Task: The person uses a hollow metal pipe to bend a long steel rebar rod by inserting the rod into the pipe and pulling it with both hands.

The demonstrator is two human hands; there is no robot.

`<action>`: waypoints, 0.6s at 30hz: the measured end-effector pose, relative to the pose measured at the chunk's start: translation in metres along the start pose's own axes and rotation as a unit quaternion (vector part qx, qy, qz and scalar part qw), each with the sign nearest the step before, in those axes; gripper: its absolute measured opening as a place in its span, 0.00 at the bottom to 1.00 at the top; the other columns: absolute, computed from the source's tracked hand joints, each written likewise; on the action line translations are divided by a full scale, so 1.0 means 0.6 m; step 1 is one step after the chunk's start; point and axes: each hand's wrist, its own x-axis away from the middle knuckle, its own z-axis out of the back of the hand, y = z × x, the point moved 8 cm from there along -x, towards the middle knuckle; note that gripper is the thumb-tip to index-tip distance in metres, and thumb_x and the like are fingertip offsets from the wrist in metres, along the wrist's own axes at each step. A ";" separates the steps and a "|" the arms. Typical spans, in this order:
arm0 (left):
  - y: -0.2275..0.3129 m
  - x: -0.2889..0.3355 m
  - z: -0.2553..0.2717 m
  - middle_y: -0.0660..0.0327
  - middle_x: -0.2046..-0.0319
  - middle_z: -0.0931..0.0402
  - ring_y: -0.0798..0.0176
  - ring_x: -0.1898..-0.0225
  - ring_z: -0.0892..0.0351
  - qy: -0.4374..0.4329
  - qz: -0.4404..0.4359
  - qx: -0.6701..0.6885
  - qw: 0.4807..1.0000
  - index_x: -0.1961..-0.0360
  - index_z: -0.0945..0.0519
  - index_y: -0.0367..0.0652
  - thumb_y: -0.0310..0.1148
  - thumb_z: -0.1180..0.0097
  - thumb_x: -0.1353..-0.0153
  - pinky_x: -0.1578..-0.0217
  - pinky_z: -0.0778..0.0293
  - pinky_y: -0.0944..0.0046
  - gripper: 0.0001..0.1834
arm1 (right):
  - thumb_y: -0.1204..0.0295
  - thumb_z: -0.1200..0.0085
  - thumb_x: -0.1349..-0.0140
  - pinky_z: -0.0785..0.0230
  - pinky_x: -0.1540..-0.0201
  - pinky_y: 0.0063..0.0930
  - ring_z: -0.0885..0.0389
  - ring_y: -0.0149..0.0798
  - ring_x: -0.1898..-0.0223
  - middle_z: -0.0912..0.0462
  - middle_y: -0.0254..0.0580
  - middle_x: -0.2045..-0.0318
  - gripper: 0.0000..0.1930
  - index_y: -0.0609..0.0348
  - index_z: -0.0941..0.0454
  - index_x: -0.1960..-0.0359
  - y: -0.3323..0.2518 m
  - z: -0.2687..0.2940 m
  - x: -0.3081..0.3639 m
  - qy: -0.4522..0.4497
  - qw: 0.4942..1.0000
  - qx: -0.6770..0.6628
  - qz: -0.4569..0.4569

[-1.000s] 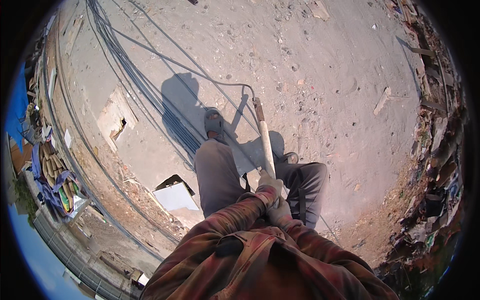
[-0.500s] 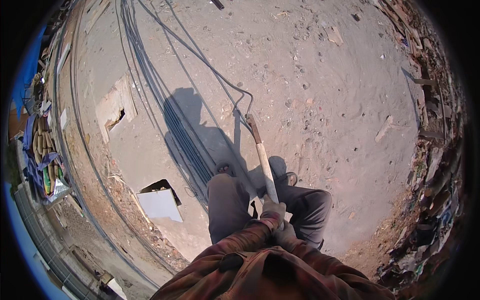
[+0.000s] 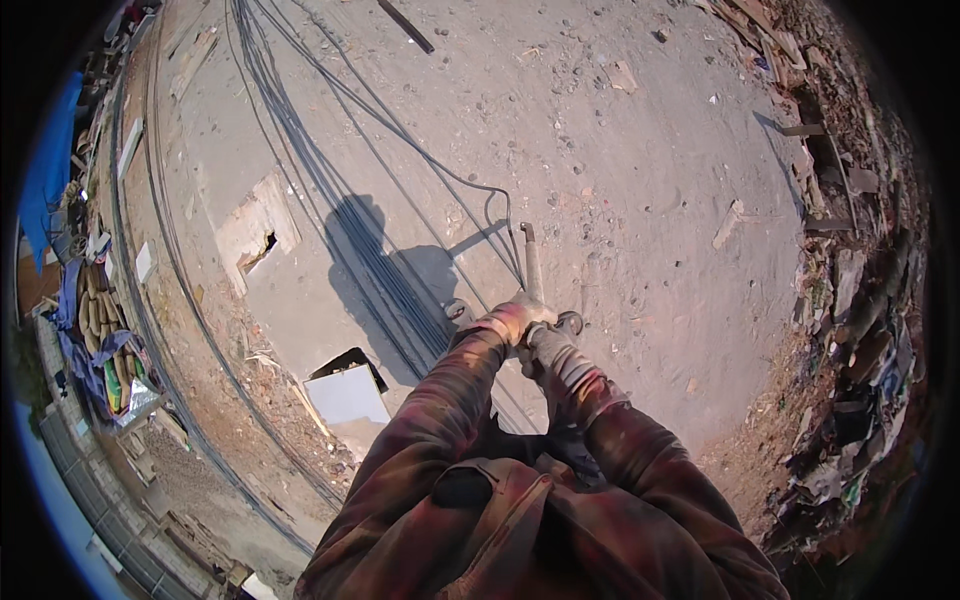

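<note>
A long-handled bar point(image 3: 533, 268) with a pale shaft and a hooked brown metal tip points away from me. My left hand point(image 3: 515, 316) is closed round the shaft, and close behind it my right hand point(image 3: 547, 343) grips the same bar. Both hands seem to be in light gloves. Just left of the bar's tip lies the bent end of a dark steel rod point(image 3: 490, 188); whether the two touch, I cannot tell. My forearms hide the shaft's lower part.
A bundle of long steel rods point(image 3: 300, 150) runs up the left side. A white board point(image 3: 347, 396) lies over a dark hole, left of my arms. Scrap and rubble point(image 3: 850, 300) line the right. A dark bar point(image 3: 405, 25) lies far ahead.
Both hands have moved forward and up with the bar, and my arms are now stretched out. The bar's tip has come away from the rod's bend, and my body leans further forward.
</note>
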 end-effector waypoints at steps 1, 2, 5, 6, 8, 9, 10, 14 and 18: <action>0.004 0.018 0.008 0.55 0.76 0.21 0.58 0.72 0.21 -0.003 -0.047 0.004 0.999 0.71 0.20 0.36 0.42 0.38 0.58 0.70 0.28 0.61 0.18 | 0.67 0.52 0.41 0.40 0.90 0.27 0.29 0.33 0.86 0.28 0.35 0.81 0.06 0.54 0.31 0.67 0.006 -0.017 0.013 -0.066 0.998 0.011 0.002; 0.013 0.035 0.014 0.57 0.77 0.21 0.61 0.73 0.22 -0.006 -0.095 0.009 0.995 0.73 0.20 0.34 0.43 0.38 0.58 0.71 0.28 0.62 0.20 | 0.67 0.52 0.41 0.40 0.90 0.27 0.29 0.33 0.86 0.28 0.35 0.81 0.06 0.54 0.31 0.67 0.017 -0.021 0.025 -0.066 0.998 0.004 -0.005; -0.009 0.084 0.030 0.51 0.73 0.21 0.56 0.72 0.20 0.036 0.102 0.223 0.969 0.67 0.23 0.32 0.41 0.36 0.60 0.67 0.26 0.61 0.24 | 0.65 0.52 0.40 0.40 0.91 0.26 0.31 0.31 0.88 0.30 0.35 0.82 0.08 0.55 0.33 0.66 0.032 -0.047 0.056 -0.006 0.999 0.026 -0.026; -0.010 0.091 0.039 0.51 0.74 0.22 0.56 0.71 0.20 0.059 0.128 0.270 0.952 0.66 0.25 0.31 0.39 0.34 0.63 0.67 0.26 0.61 0.25 | 0.65 0.52 0.40 0.40 0.91 0.26 0.31 0.31 0.88 0.30 0.35 0.82 0.08 0.55 0.33 0.66 0.031 -0.057 0.059 0.000 0.999 0.020 -0.029; -0.027 0.083 0.059 0.51 0.74 0.23 0.56 0.73 0.21 0.046 0.150 0.301 0.941 0.65 0.27 0.30 0.35 0.33 0.64 0.70 0.25 0.60 0.26 | 0.66 0.52 0.40 0.39 0.90 0.26 0.31 0.31 0.88 0.30 0.35 0.83 0.08 0.55 0.33 0.65 0.016 -0.084 0.061 0.017 1.000 -0.008 0.019; -0.037 0.075 0.071 0.50 0.74 0.23 0.56 0.73 0.21 0.050 0.137 0.259 0.955 0.65 0.27 0.29 0.35 0.33 0.64 0.70 0.25 0.59 0.26 | 0.66 0.53 0.40 0.39 0.89 0.26 0.30 0.32 0.87 0.30 0.36 0.83 0.08 0.55 0.34 0.65 0.015 -0.092 0.053 0.014 1.000 0.001 0.004; -0.045 0.063 0.097 0.50 0.73 0.22 0.56 0.72 0.21 0.056 0.120 0.215 0.968 0.65 0.26 0.29 0.35 0.34 0.63 0.71 0.25 0.59 0.25 | 0.66 0.53 0.40 0.39 0.89 0.26 0.30 0.32 0.87 0.30 0.36 0.83 0.08 0.55 0.34 0.65 -0.001 -0.102 0.041 0.017 1.000 -0.005 0.004; 0.046 0.017 0.139 0.51 0.72 0.21 0.56 0.71 0.20 -0.061 0.059 0.103 0.991 0.63 0.25 0.30 0.33 0.36 0.60 0.70 0.26 0.59 0.23 | 0.64 0.55 0.38 0.45 0.90 0.29 0.34 0.34 0.88 0.33 0.35 0.84 0.08 0.53 0.34 0.65 -0.081 -0.111 0.040 -0.004 0.996 -0.069 -0.056; 0.188 0.006 0.182 0.54 0.75 0.21 0.57 0.73 0.20 -0.066 -0.190 -0.203 0.958 0.66 0.23 0.35 0.34 0.38 0.56 0.74 0.27 0.58 0.17 | 0.62 0.53 0.39 0.47 0.88 0.18 0.35 0.26 0.86 0.31 0.29 0.82 0.08 0.50 0.28 0.70 -0.174 -0.096 0.032 -0.031 0.998 -0.014 -0.052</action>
